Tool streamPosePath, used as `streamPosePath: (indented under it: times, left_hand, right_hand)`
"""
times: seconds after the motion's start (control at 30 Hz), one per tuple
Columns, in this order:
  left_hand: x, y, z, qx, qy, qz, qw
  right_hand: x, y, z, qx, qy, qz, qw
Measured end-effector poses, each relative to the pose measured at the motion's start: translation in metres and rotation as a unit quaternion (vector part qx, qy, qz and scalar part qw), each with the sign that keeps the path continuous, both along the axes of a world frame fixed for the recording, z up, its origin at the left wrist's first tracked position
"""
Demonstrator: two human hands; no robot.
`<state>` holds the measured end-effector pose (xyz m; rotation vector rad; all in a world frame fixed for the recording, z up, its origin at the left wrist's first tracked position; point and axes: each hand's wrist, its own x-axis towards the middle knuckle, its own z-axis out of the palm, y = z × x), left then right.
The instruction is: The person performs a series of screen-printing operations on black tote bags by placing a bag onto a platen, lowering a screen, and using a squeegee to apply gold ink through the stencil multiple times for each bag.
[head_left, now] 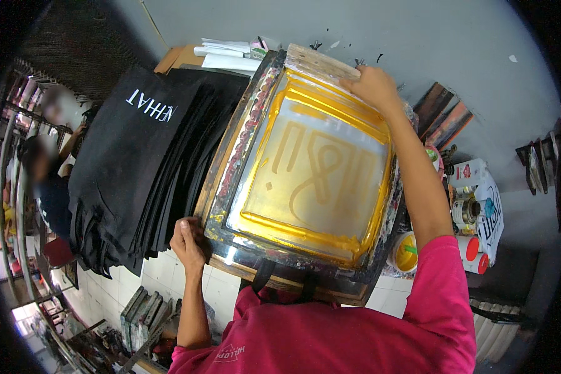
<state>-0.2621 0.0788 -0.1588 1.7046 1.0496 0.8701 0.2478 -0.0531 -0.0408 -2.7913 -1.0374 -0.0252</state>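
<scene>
Head view: a screen frame (225, 198) is seen lying at a slant over a wood-edged table (340, 293), in front of a pink shirt (349, 330). Its pale mesh (265, 215) is marked with a curved, script-like pattern and bordered by thick yellow ink (293, 227). Across the far edge of the frame a wooden squeegee (315, 62) is set. Its right end is held by the right hand (375, 90), the fingers closed over the wood and the thumb mostly hidden. At the frame's near-left corner the left hand (188, 244) is placed with its fingers curled in; whether the frame or the table edge below is gripped cannot be told. Two black straps (263, 275) are shown at the frame's near edge. To the left of the frame, black cloth bags (112, 159) are stacked in a thick pile, the top one printed in white. Beyond its far-left corner, white papers (230, 63) are piled. Just beside its near-right corner a tub of yellow ink (406, 254) is placed; farther right of the frame, red-lidded containers (471, 248) and a metal tin (463, 212) are grouped. Well to its left, a co-worker (53, 196) is partly seen.
</scene>
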Motion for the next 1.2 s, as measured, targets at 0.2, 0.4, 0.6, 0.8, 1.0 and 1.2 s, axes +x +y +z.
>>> streamPosePath:
  times: [0.2,0.4,0.6,0.8,1.0,1.2]
  left_hand:
    - [0.002,-0.003,0.004,-0.007,0.005,0.000,1.000]
    - [-0.002,0.002,-0.013,-0.010,-0.039,-0.017,0.999]
    - [0.005,0.000,-0.002,-0.002,-0.015,-0.014,1.000]
    - [0.001,-0.001,-0.007,-0.023,-0.021,0.004,1.000]
    - [-0.001,-0.003,-0.010,-0.019,-0.028,0.006,0.999]
    - [-0.002,-0.006,-0.008,0.050,-0.024,0.004,0.998]
  right_hand:
    - [-0.006,0.005,0.004,-0.038,-0.045,0.035,0.998]
    - [-0.034,-0.010,-0.008,-0.047,-0.080,0.157,0.983]
    - [-0.060,-0.014,-0.034,0.093,-0.147,0.377,0.910]
    - [-0.116,0.002,-0.037,0.121,-0.116,0.498,0.851]
    - [-0.144,0.003,-0.029,0.052,-0.056,0.541,0.837]
    - [-0.123,-0.063,-0.041,0.069,-0.084,0.602,0.791]
